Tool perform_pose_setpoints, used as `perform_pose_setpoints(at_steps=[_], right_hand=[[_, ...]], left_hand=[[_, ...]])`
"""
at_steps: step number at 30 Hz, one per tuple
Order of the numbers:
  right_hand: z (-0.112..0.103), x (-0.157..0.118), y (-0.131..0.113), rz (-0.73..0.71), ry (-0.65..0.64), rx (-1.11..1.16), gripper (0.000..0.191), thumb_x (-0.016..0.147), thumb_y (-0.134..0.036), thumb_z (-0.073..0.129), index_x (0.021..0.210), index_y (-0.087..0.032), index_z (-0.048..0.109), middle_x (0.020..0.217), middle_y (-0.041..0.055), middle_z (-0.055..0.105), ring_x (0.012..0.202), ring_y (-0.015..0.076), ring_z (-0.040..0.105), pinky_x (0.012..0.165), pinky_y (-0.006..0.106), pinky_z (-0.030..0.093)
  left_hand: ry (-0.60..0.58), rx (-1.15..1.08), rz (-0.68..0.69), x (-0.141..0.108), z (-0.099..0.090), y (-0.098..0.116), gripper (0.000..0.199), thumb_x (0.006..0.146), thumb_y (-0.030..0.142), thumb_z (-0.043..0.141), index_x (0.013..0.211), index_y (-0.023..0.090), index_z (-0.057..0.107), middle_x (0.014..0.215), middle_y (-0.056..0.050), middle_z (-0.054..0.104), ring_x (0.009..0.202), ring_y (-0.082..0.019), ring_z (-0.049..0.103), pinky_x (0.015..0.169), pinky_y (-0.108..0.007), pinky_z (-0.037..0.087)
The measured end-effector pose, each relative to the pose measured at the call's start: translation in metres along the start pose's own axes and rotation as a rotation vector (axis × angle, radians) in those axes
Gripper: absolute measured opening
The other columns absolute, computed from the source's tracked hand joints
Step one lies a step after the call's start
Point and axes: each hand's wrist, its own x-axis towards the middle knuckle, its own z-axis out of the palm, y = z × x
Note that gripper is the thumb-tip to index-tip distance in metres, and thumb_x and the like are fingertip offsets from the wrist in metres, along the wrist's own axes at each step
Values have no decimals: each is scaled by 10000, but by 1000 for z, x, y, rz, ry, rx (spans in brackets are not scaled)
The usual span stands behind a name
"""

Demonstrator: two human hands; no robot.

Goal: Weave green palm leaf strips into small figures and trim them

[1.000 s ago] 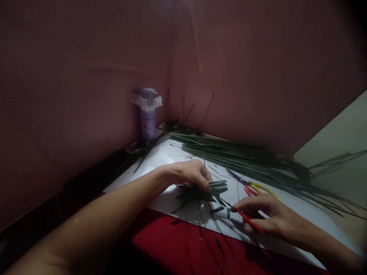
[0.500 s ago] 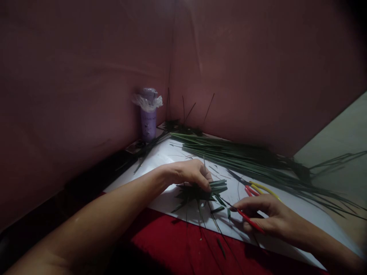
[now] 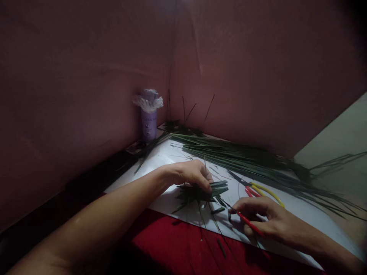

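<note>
A dark green piece made of leaf strips [image 3: 197,193], with strip ends sticking out on both sides, is pinched under the fingers of my left hand [image 3: 197,173]. My right hand [image 3: 260,215] is closed round a slim red-handled tool [image 3: 249,222]. Its thin dark tip points left and reaches the strips at the piece's lower right edge; the tip's exact shape is too dim to make out. Just beyond my right hand lie scissors [image 3: 243,183] with red and yellow handles, their dark blades pointing away to the left. A short cut strip [image 3: 218,211] rests below the piece.
Long green leaves [image 3: 229,152] lie in a bundle across the back of the white board [image 3: 160,202]. A purple tumbler [image 3: 149,124] with clear plastic on top stands in the corner. Red cloth [image 3: 160,233] is at the front, with pinkish walls behind.
My right hand has shifted very slightly, its tool still at the strip ends. My left hand and the green piece have barely moved.
</note>
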Motion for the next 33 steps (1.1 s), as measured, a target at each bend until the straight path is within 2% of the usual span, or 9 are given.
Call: perform_pose_setpoints(at_steps=[7, 13, 17, 24, 33], right_hand=[[4, 1, -3, 30, -12, 34, 97, 674, -253, 644, 749, -193, 630, 602, -42, 485, 598, 115, 422, 549, 222, 342], [3, 2, 2, 23, -14, 88, 126, 668, -273, 643, 757, -185, 636, 602, -32, 533, 591, 116, 457, 544, 224, 353], [4, 3, 3, 21, -15, 100, 127, 659, -268, 649, 752, -183, 636, 615, -25, 570, 591, 119, 491, 547, 223, 373], [9, 1, 1, 63, 59, 130, 111, 625, -261, 646, 713, -192, 643, 566, -29, 568, 545, 123, 497, 512, 229, 374], [10, -1, -8, 86, 53, 131, 76, 638, -215, 637, 708, -187, 627, 573, -37, 559, 564, 112, 491, 530, 215, 375]], left_hand=[[-6, 17, 2, 0, 0, -2, 177, 511, 237, 683, 635, 144, 599, 519, 51, 560, 443, -74, 469, 400, -190, 317], [-11, 4, 27, 2, -2, -3, 161, 505, 213, 680, 622, 138, 601, 523, 43, 566, 466, -78, 484, 430, -192, 342], [-57, -18, 65, 3, -4, -4, 142, 515, 162, 645, 652, 133, 624, 533, 39, 575, 485, -79, 495, 459, -192, 356], [-112, -44, 75, 4, -6, -8, 130, 553, 163, 649, 679, 127, 650, 552, 32, 583, 504, -78, 506, 497, -192, 372], [-104, -50, 47, 5, -4, -8, 132, 552, 179, 668, 671, 128, 644, 547, 30, 579, 490, -80, 495, 456, -190, 347]])
